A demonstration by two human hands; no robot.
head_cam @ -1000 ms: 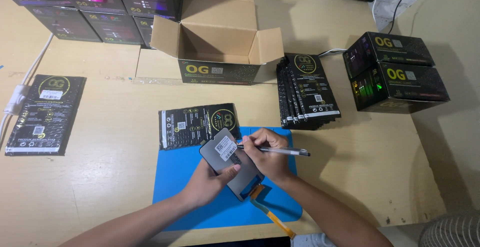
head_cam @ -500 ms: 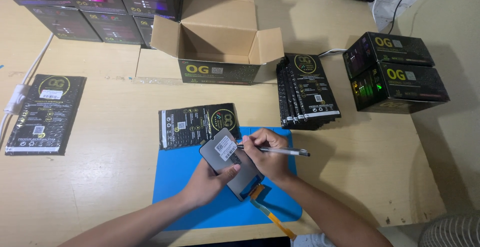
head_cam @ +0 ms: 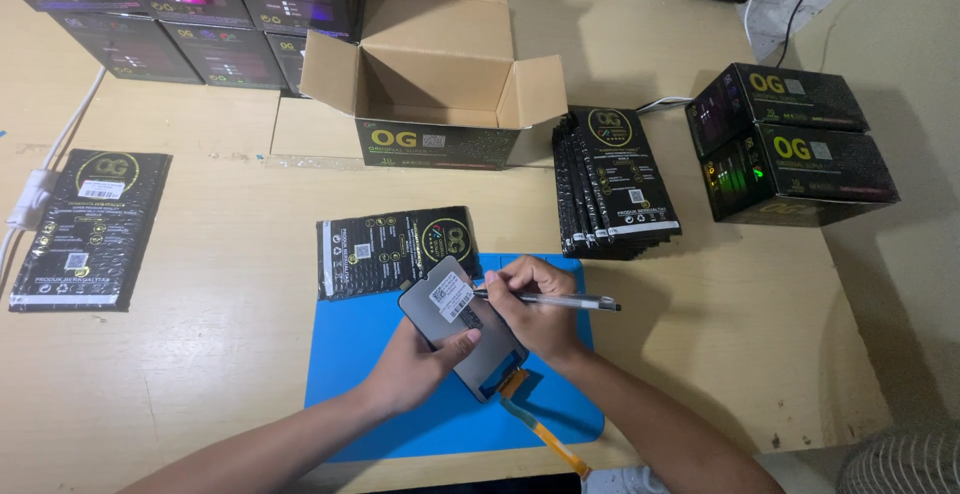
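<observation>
My left hand (head_cam: 425, 359) holds a grey phone screen panel (head_cam: 455, 309) above a blue mat (head_cam: 400, 409); the panel carries a small white sticker and an orange flex ribbon (head_cam: 545, 434) trails from its lower end. My right hand (head_cam: 535, 304) grips a silver pen (head_cam: 560, 301) with its tip on the sticker. A black flat packet (head_cam: 385, 249) lies on the table just beyond the mat's upper left edge.
An open cardboard box (head_cam: 435, 84) stands behind the mat. A stack of black packets (head_cam: 615, 179) lies to the right, two black boxes (head_cam: 790, 144) farther right. Dark boxes (head_cam: 170, 9) line the far left. One more black packet (head_cam: 90, 229) lies at the left beside a white cable (head_cam: 35, 189).
</observation>
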